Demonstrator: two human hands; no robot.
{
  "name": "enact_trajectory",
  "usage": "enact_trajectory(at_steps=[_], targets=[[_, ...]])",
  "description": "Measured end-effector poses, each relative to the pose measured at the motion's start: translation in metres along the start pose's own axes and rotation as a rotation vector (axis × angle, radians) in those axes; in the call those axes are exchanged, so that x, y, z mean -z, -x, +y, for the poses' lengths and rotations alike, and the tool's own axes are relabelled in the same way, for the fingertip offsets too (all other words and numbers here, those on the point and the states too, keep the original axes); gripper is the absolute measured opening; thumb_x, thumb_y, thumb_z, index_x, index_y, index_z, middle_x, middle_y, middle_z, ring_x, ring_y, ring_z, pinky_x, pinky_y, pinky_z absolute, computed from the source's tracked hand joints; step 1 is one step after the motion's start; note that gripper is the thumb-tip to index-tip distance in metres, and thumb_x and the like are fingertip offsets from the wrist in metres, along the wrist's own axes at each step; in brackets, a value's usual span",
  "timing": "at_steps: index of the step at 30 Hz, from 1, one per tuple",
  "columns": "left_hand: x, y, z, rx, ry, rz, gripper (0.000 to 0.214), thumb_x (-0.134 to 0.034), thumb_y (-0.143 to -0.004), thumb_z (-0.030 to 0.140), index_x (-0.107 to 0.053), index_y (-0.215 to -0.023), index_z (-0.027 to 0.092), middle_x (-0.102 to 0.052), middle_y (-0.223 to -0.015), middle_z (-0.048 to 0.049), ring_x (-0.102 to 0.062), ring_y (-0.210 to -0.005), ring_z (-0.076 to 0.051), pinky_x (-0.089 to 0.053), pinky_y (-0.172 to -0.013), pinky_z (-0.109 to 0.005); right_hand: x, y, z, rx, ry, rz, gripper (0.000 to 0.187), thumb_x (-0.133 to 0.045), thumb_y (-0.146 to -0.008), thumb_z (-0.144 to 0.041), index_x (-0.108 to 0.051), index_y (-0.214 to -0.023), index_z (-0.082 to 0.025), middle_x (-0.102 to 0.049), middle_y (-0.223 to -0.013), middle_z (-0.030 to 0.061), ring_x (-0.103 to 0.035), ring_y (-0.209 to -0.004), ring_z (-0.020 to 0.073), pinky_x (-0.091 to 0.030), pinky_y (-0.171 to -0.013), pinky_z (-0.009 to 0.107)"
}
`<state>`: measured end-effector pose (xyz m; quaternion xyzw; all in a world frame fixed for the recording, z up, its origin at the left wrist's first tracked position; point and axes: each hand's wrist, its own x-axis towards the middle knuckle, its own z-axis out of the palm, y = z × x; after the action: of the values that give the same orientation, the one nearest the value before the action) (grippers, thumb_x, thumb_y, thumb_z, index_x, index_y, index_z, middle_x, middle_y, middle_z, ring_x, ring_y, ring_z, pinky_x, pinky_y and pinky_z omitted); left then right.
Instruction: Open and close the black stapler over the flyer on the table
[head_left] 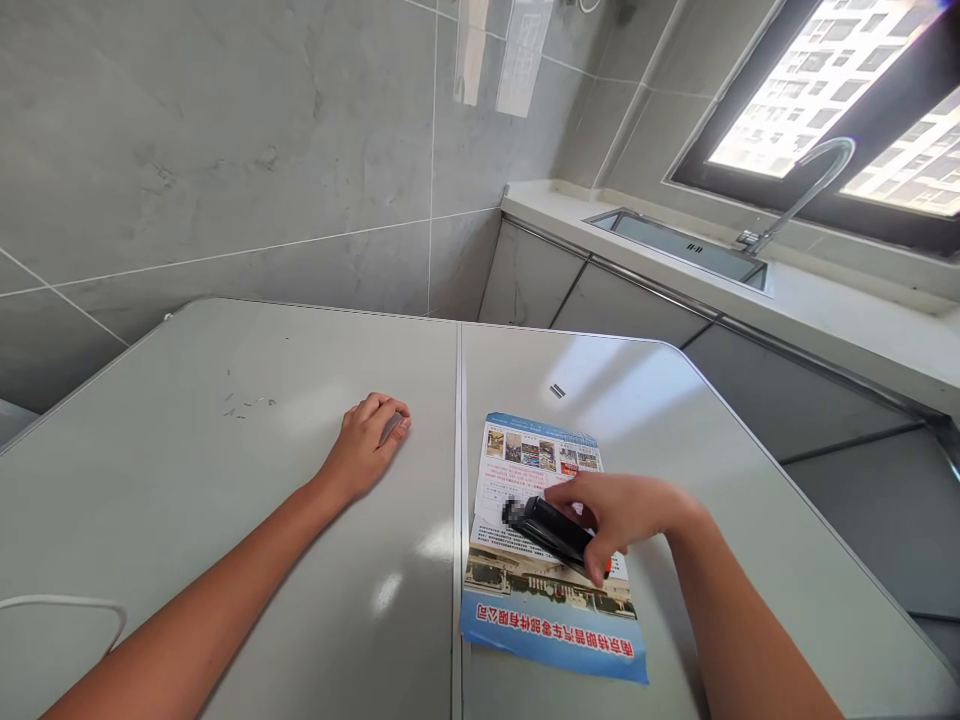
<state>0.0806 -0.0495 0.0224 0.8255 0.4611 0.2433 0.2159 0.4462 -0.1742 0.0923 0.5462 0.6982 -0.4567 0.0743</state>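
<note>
A black stapler (559, 530) lies at a slant over a printed leaflet (555, 640), its far end covered by a pixelated patch. My right hand (619, 510) grips the stapler's near end from the right, thumb on the near side and fingers on the far side. To the left of the table's seam, my left hand (371, 440) rests on the tabletop with its fingers loosely curled. Its thumb comes close to the index fingertip, and nothing shows in the small gap. The leaflet has blue bands, small photos and upside-down print.
Short strips of staples (557, 391) lie beyond the leaflet. Several loose staples (244, 410) are scattered on the folding table (337, 340) at far left. A white cable (67, 602) crosses the left edge. Behind stand a counter (555, 205), a sink (675, 245) and a faucet (806, 190).
</note>
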Motion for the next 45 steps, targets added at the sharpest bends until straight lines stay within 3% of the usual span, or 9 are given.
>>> enact_trajectory(at_steps=[2, 3, 5, 8, 10, 12, 20, 31, 45], targets=[[0.000, 0.000, 0.001, -0.005, -0.006, 0.002, 0.030, -0.039, -0.107, 0.043, -0.064, -0.112, 0.026, -0.062, -0.118, -0.0061, -0.062, -0.109, -0.024, -0.040, -0.112, -0.052, 0.009, -0.005, 0.011, 0.075, -0.137, 0.040, 0.062, -0.084, -0.061, -0.074, -0.053, -0.078, -0.023, -0.047, -0.068, -0.0068, -0.040, -0.054, 0.0102, -0.029, -0.051, 0.024], [0.000, 0.000, 0.001, -0.007, -0.008, 0.000, 0.030, -0.039, -0.107, 0.043, -0.063, -0.111, 0.026, -0.062, -0.118, -0.0062, -0.062, -0.109, -0.025, -0.039, -0.113, -0.052, 0.014, -0.008, 0.018, 0.106, -0.185, 0.146, 0.059, -0.079, -0.069, -0.074, -0.051, -0.077, -0.023, -0.042, -0.067, -0.0069, -0.037, -0.057, 0.0107, -0.028, -0.053, 0.025], [0.000, 0.000, 0.001, -0.008, -0.009, -0.003, 0.030, -0.039, -0.107, 0.043, -0.063, -0.111, 0.025, -0.062, -0.118, -0.0065, -0.062, -0.109, -0.025, -0.038, -0.113, -0.053, 0.019, -0.018, 0.033, 0.087, -0.226, 0.555, 0.054, -0.069, -0.081, -0.071, -0.046, -0.072, -0.023, -0.034, -0.065, -0.0070, -0.031, -0.061, 0.0120, -0.025, -0.057, 0.026], [-0.001, 0.000, 0.001, -0.010, -0.010, 0.000, 0.030, -0.039, -0.107, 0.042, -0.064, -0.110, 0.025, -0.062, -0.117, -0.0066, -0.062, -0.108, -0.025, -0.039, -0.113, -0.052, 0.021, -0.032, 0.057, -0.087, -0.240, 1.106, 0.050, -0.061, -0.090, -0.063, -0.042, -0.066, -0.023, -0.031, -0.061, -0.0066, -0.029, -0.061, 0.0130, -0.026, -0.060, 0.029], [-0.001, 0.000, 0.000, -0.011, -0.010, -0.003, 0.030, -0.039, -0.107, 0.042, -0.064, -0.110, 0.025, -0.062, -0.117, -0.0065, -0.062, -0.108, -0.024, -0.039, -0.113, -0.052, 0.019, -0.040, 0.072, -0.175, -0.201, 1.293, 0.047, -0.060, -0.090, -0.059, -0.043, -0.064, -0.023, -0.035, -0.057, -0.0058, -0.030, -0.059, 0.0135, -0.028, -0.062, 0.030], [-0.001, 0.000, 0.000, -0.009, -0.010, -0.007, 0.030, -0.038, -0.107, 0.042, -0.064, -0.110, 0.026, -0.061, -0.118, -0.0064, -0.062, -0.108, -0.024, -0.039, -0.113, -0.053, 0.017, -0.045, 0.084, -0.223, -0.158, 1.381, 0.045, -0.059, -0.089, -0.055, -0.043, -0.062, -0.023, -0.037, -0.056, -0.0052, -0.031, -0.059, 0.0140, -0.030, -0.063, 0.031], [0.000, 0.001, 0.002, 0.008, -0.010, -0.015, 0.031, -0.039, -0.107, 0.044, -0.064, -0.110, 0.026, -0.062, -0.118, -0.0060, -0.062, -0.108, -0.025, -0.038, -0.115, -0.054, 0.016, -0.059, 0.096, -0.250, -0.151, 1.436, 0.043, -0.052, -0.090, -0.054, -0.042, -0.061, -0.024, -0.035, -0.055, -0.0048, -0.032, -0.059, 0.0149, -0.032, -0.064, 0.032], [-0.002, 0.001, -0.001, -0.003, -0.026, -0.020, 0.030, -0.039, -0.107, 0.043, -0.064, -0.110, 0.026, -0.062, -0.118, -0.0058, -0.062, -0.110, -0.025, -0.036, -0.115, -0.054, 0.011, -0.069, 0.094, -0.286, -0.046, 1.184, 0.039, -0.058, -0.087, -0.055, -0.059, -0.066, -0.023, -0.059, -0.059, 0.0000, -0.047, -0.060, 0.0168, -0.031, -0.061, 0.030], [-0.003, -0.001, 0.000, -0.012, -0.045, -0.027, 0.030, -0.039, -0.107, 0.043, -0.064, -0.108, 0.026, -0.062, -0.117, -0.0060, -0.060, -0.111, -0.025, -0.036, -0.113, -0.053, 0.012, -0.070, 0.093, -0.360, 0.006, 1.150, 0.038, -0.057, -0.089, -0.055, -0.061, -0.068, -0.023, -0.065, -0.064, 0.0008, -0.052, -0.064, 0.0173, -0.030, -0.062, 0.030]])
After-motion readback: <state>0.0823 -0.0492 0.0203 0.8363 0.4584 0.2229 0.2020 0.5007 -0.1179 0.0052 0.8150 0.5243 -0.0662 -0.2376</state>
